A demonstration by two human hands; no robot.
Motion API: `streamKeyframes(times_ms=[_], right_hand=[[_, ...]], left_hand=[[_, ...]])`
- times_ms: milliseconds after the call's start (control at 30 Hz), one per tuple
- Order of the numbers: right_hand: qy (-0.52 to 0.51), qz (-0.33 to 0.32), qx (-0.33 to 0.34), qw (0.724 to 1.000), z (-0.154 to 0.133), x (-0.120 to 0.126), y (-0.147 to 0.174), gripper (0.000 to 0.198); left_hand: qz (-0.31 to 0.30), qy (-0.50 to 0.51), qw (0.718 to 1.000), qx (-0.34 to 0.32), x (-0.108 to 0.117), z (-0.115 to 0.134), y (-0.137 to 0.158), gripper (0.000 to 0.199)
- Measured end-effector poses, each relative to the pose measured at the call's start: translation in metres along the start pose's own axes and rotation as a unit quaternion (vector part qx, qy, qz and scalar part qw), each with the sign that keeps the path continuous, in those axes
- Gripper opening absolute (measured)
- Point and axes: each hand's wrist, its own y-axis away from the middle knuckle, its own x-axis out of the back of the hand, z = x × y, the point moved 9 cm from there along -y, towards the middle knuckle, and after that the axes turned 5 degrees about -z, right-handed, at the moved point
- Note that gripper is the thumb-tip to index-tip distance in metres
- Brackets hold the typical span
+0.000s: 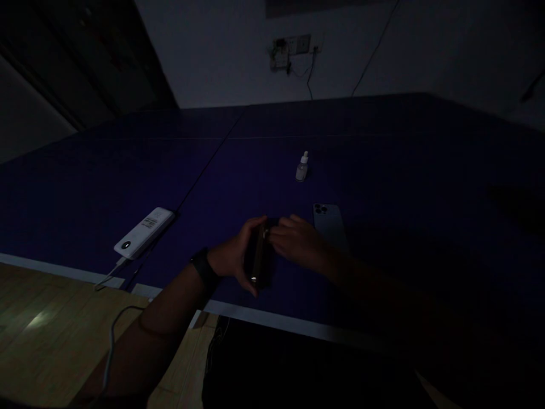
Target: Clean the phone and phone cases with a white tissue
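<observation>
My left hand (pixel 233 254), with a dark band on its wrist, is closed round a slim dark phone (pixel 258 255) that stands on its long edge just over the blue table. Thumb and fingers grip it at opposite ends, and its narrow side faces up with a small bright glint at the near end. At the far end of that side my right hand (pixel 296 241) has its fingers bent together against the phone. What they pinch, if anything, is hidden in the dim light. A second phone (pixel 331 222) lies camera side up, partly behind my right forearm.
A white power bank (pixel 145 233) with a cable lies on the left. A small dropper bottle (pixel 302 168) stands upright farther back. The blue table (pixel 255 165) has a pale front edge, and wall sockets (pixel 293 48) with cords are beyond it.
</observation>
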Motion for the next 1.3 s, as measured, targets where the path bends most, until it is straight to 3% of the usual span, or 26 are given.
streamKeyframes(times_ms=[67,167,233,400,467,633,700,833,1033,1200,1300], right_hand=[[-0.002,0.001,-0.003,1.000,0.002,0.001,0.000,0.014],[-0.034,-0.008,0.076,0.997,-0.014,0.001,0.001,0.011],[-0.039,-0.011,0.093,0.995,-0.018,0.001,0.002,0.010],[-0.004,0.002,-0.029,1.000,0.009,0.001,-0.002,0.014],[-0.010,-0.009,-0.018,1.000,0.007,-0.001,-0.003,0.013],[-0.029,-0.031,0.080,0.996,-0.015,-0.001,0.001,0.010],[-0.027,-0.026,0.064,0.997,-0.011,0.000,0.001,0.013],[-0.018,-0.004,-0.033,0.999,0.010,0.001,0.000,0.017],[-0.021,-0.040,0.057,0.997,-0.014,0.000,0.000,0.008],[0.015,-0.019,-0.036,0.999,0.003,0.003,-0.001,0.013],[0.002,-0.027,-0.013,1.000,-0.001,0.002,-0.001,0.012]], left_hand=[[0.001,-0.003,1.000,-0.001,0.001,0.001,0.000,0.153],[-0.005,-0.010,1.000,0.008,0.000,0.000,0.000,0.153],[-0.007,-0.013,1.000,0.009,0.000,0.001,0.000,0.152],[-0.005,-0.018,1.000,-0.005,0.001,0.006,-0.001,0.150],[-0.006,-0.021,1.000,0.001,0.001,0.005,-0.001,0.150],[0.000,-0.012,1.000,0.007,0.001,0.000,0.001,0.150],[0.006,-0.007,1.000,0.001,0.002,0.000,0.002,0.151],[0.003,-0.008,1.000,-0.002,0.001,0.001,0.002,0.151],[-0.002,-0.006,1.000,0.014,0.001,-0.003,0.002,0.152],[-0.002,-0.012,1.000,0.001,0.002,0.001,0.000,0.150],[0.001,-0.010,1.000,0.003,0.002,0.001,0.000,0.150]])
